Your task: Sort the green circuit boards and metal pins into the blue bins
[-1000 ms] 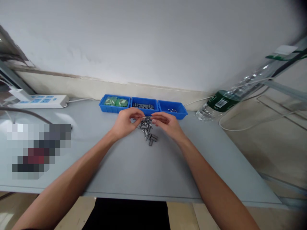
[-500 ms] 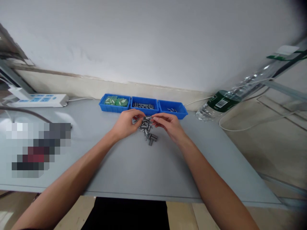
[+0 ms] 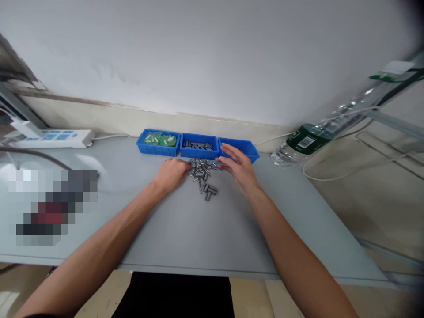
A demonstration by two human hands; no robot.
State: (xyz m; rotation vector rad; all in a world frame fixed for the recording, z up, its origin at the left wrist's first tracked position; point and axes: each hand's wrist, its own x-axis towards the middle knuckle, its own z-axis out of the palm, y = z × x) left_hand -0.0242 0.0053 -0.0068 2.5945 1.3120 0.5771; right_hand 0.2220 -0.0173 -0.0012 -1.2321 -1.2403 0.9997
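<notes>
A loose pile of small metal pins and cylinders point(image 3: 201, 170) lies on the grey table between my two hands. My left hand point(image 3: 172, 173) rests palm down at the pile's left side, its fingers curled in against the metal parts; the fingertips and anything in them are hidden. On the other side, my right hand point(image 3: 241, 171) is open, fingers stretched out and apart. Its upper fingers overlap the front of the right blue bin point(image 3: 254, 155), covering most of its inside. A few thicker cylinders point(image 3: 210, 191) sit at the pile's near end.
The middle blue bin point(image 3: 199, 154) holds grey cylinders, and the left blue bin point(image 3: 158, 149) holds green packets with pale pieces. Leftward are a white power strip point(image 3: 66, 139) and a pixelated object point(image 3: 56, 203). A large plastic bottle point(image 3: 308, 140) leans at the right beside cables.
My hands have drawn apart from over the pile. The right hand has opened, reaching toward the right bin; the left has moved slightly left and down, fingers curled. More of the pile shows.
</notes>
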